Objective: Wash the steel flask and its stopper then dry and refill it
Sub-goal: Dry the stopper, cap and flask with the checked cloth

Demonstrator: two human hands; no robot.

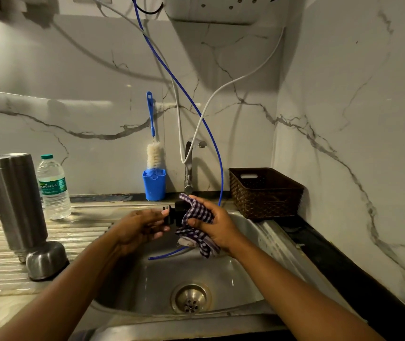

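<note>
Over the sink (pixel 253 244) I hold the black stopper (pixel 175 212) between both hands. My left hand (pixel 138 228) pinches its narrow end with fingertips. My right hand (pixel 212 223) grips a purple-and-white checked cloth (pixel 196 217) wrapped round the stopper's other end. The steel flask (pixel 15 201) stands upside down on the ribbed drainboard (pixel 73 232) at the left. Its steel cup lid (pixel 46 259) lies mouth-down in front of it.
A plastic water bottle (pixel 53 190) stands behind the flask. A blue holder (pixel 154 184) with a bottle brush (pixel 154 153) sits by the wall. Tap (pixel 188 166), blue tube (pixel 184 89) hanging into the basin, brown basket (pixel 265 193) at right, drain (pixel 191 298) below.
</note>
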